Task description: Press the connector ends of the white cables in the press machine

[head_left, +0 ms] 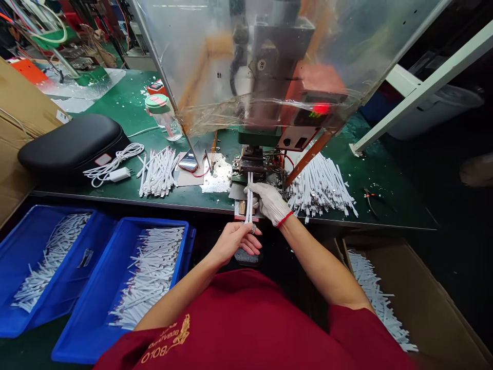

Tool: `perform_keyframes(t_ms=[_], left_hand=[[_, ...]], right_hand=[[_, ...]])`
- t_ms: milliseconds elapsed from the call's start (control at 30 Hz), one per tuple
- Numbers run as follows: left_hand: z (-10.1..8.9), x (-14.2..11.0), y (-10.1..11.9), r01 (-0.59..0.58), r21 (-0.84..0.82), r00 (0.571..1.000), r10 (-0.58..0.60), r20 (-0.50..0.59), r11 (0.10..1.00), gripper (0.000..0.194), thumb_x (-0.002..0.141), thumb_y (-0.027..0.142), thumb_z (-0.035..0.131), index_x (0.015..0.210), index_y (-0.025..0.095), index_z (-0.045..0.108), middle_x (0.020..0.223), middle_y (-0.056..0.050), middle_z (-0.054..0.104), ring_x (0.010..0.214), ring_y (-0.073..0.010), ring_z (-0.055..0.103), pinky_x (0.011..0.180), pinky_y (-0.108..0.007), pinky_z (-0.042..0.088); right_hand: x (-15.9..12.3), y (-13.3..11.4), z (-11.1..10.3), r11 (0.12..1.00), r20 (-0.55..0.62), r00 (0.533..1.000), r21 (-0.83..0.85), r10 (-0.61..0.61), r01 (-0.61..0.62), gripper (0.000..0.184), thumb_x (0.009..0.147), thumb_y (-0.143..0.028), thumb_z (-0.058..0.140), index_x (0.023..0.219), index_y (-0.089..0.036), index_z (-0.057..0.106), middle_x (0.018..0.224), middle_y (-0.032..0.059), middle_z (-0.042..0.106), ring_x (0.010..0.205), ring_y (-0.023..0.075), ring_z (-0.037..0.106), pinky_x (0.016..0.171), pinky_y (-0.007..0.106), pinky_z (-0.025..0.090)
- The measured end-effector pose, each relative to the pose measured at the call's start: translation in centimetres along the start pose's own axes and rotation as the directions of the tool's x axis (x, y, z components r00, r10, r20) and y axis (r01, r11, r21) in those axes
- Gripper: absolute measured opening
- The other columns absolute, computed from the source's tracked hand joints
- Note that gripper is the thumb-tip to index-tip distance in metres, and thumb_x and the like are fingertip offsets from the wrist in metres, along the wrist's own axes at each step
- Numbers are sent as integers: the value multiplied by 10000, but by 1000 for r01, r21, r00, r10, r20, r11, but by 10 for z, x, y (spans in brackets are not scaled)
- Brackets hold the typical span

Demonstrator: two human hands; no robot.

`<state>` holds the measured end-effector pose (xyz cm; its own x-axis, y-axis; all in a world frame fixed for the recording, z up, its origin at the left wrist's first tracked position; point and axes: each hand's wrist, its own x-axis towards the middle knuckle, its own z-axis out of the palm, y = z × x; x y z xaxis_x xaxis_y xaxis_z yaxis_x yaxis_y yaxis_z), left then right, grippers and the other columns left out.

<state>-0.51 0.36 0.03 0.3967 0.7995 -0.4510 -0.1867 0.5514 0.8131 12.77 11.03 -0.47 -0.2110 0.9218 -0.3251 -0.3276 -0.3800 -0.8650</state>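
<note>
Two short white cables [249, 198] lie side by side, their far ends at the metal jaws of a bench press [252, 160]. My left hand [236, 240], bare, pinches their near ends between thumb and fingers, and its other fingers are loosely curled. In a white knitted glove with a red cuff, my right hand [269, 202] grips the cables from the right, just in front of the jaws. A large pile of similar white cables [321, 185] lies right of the press. To its left is a smaller bundle of white cables [158, 172].
A clear plastic shield [200, 61] hangs before the press. Blue bins [63, 341] of white cables stand at lower left, a cardboard box [435, 308] at lower right. Pliers [370, 200], a phone [188, 161], a jar [164, 115] and a black case [73, 146] lie on the green bench.
</note>
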Motion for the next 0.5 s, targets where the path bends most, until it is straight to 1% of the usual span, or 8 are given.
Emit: perform_keyframes(t_ms=[100, 167, 233, 367, 500], left_hand=[[3, 0, 2, 20, -44, 1000, -19, 22, 999, 587, 807, 631, 587, 961, 70, 662, 707, -130, 723, 564, -201, 704, 498, -231, 527], [4, 0, 2, 17, -56, 1000, -15, 25, 998, 601, 799, 650, 586, 941, 71, 657, 691, -126, 717, 563, -200, 703, 498, -227, 527], [5, 0, 2, 4, -58, 1000, -3, 21, 998, 596, 786, 657, 597, 889, 73, 652, 660, -118, 707, 557, -201, 701, 491, -223, 523], [5, 1, 1, -21, -44, 1000, 21, 4, 999, 594, 782, 663, 591, 834, 74, 650, 633, -114, 698, 542, -199, 694, 477, -217, 513], [6, 3, 2, -31, -22, 999, 31, -18, 999, 582, 785, 646, 594, 825, 68, 653, 624, -116, 698, 518, -188, 681, 460, -209, 498]], right_hand=[[5, -2, 3, 1000, -56, 998, 25, -5, 7, 221, 688, -323, 746, 741, -121, 674, 619, 15, 607, 448, 75, 488, 371, 169, 397], [10, -3, 6, 998, -70, 997, 64, -9, 13, 184, 709, -285, 717, 761, -114, 674, 641, 29, 630, 489, 96, 537, 418, 186, 451], [15, -5, 9, 995, -67, 998, 100, -10, 17, 156, 749, -263, 676, 770, -109, 666, 619, 39, 630, 500, 115, 561, 454, 212, 486], [24, -5, 12, 990, -47, 999, 138, -13, 19, 158, 807, -264, 625, 782, -110, 647, 577, 33, 610, 469, 124, 554, 440, 228, 482], [26, -4, 13, 993, -53, 998, 112, -39, 45, 145, 819, -258, 617, 778, -120, 628, 572, 25, 609, 461, 124, 557, 450, 231, 482]])
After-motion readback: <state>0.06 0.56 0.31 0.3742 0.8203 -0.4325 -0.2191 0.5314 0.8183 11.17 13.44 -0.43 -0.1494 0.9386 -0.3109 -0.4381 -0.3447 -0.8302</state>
